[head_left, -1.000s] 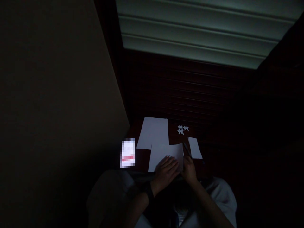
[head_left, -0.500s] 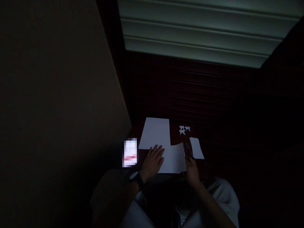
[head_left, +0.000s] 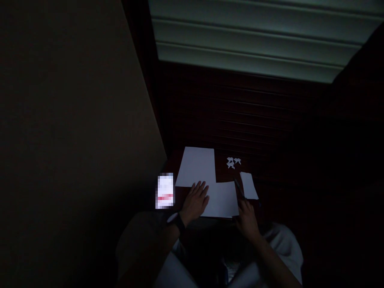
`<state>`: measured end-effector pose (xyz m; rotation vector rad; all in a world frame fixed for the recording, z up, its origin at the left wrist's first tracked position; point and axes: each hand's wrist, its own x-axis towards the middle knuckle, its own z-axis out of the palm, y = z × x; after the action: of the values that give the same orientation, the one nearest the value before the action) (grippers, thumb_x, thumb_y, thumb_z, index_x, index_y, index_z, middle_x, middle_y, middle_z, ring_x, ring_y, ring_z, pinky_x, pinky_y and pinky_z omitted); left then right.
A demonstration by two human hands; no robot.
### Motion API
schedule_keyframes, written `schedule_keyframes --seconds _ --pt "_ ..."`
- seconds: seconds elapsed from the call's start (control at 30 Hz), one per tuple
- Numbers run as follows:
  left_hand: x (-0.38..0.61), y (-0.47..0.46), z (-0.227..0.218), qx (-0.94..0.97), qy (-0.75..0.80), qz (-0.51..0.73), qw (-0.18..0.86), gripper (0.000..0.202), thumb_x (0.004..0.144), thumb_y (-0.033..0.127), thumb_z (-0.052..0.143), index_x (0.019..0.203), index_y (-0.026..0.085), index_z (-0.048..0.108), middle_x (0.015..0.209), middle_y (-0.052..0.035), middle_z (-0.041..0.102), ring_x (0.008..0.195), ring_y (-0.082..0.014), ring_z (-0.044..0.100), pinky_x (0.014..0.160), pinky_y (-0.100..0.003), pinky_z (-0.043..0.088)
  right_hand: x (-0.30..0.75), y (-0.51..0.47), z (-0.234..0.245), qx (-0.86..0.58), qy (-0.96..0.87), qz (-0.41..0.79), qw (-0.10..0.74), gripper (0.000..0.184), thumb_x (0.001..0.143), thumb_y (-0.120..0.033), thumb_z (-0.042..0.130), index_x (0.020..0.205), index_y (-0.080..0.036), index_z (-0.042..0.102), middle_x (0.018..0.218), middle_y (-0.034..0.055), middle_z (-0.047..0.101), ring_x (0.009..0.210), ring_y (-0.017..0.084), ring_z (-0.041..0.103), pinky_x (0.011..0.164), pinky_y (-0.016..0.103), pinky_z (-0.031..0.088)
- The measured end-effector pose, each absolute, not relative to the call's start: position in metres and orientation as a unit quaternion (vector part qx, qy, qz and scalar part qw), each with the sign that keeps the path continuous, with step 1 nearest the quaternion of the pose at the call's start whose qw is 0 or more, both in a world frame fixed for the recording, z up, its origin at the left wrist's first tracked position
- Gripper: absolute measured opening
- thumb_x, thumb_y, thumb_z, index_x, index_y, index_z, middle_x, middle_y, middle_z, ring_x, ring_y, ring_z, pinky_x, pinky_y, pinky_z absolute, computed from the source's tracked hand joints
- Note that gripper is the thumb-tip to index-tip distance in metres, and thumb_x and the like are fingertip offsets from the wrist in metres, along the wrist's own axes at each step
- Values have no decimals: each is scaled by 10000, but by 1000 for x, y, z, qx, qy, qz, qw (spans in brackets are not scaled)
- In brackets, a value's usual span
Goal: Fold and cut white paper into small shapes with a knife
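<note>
My left hand (head_left: 196, 203) lies flat with spread fingers on the left part of a white paper sheet (head_left: 222, 198), holding nothing. At that sheet's right edge is my right hand (head_left: 248, 220), its fingers extended forward and slightly bent. Its fingertips are at the lower end of a slim dark tool (head_left: 240, 188), which lies slanting on the table; the dimness hides what kind it is. Whether the right thumb touches the paper's corner I cannot tell. Beyond my left hand, a larger white sheet (head_left: 196, 166) lies flat, meeting or overlapping the nearer one.
Several small folded white paper pieces (head_left: 232, 162) sit at the back right of the dark table. A narrow stack of white paper (head_left: 249, 186) lies to the right. On the left is a bright pixelated rectangle (head_left: 165, 190). A wall (head_left: 90, 120) rises close on the left.
My right hand has moved a little to the right, toward the dark tool's lower end. The near sheet's right edge, raised before, now lies flatter and slightly farther right. My left hand barely moved.
</note>
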<state>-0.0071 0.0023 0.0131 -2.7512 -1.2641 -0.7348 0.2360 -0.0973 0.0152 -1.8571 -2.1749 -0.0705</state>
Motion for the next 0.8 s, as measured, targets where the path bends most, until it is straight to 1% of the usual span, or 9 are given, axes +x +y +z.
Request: schedule_keyframes --seconds 0.17,0.3,0.37,0.6,0.8 --pt "-8 2 12 -885 -402 -235 7 470 921 336 402 1361 170 400 1455 -97 357 1362 -259 260 1114 -499 221 239 -110 16 -623 -769 -21 146 463 662 -31 530 1094 -181 598 1164 123 517 1093 312 409 920 455 345" --pt "-9 2 12 -886 -397 -240 4 470 924 329 389 1370 181 385 1462 -88 346 1362 -258 260 1109 -505 228 239 -120 19 -623 -770 3 139 367 726 -58 517 1041 -216 621 1128 101 527 1044 289 436 892 429 356" --pt "-9 2 12 -887 -397 -238 3 470 925 324 387 1371 178 382 1461 -90 349 1362 -257 259 1107 -504 234 238 -124 21 -627 -767 12 133 361 726 -55 516 1028 -221 624 1130 99 525 1036 286 439 885 420 359" --pt "-9 2 12 -887 -400 -230 0 470 927 309 386 1379 182 369 1465 -87 341 1367 -254 247 1111 -495 228 237 -133 19 -623 -771 13 136 437 748 -68 515 1144 -243 576 1129 103 533 1025 294 452 885 425 366" --pt "-9 2 13 -887 -398 -233 1 470 927 330 385 1371 176 379 1463 -92 344 1365 -246 254 1110 -484 229 239 -133 16 -615 -776 16 141 402 790 -98 515 1155 -255 572 1129 103 538 1014 296 464 880 439 376"
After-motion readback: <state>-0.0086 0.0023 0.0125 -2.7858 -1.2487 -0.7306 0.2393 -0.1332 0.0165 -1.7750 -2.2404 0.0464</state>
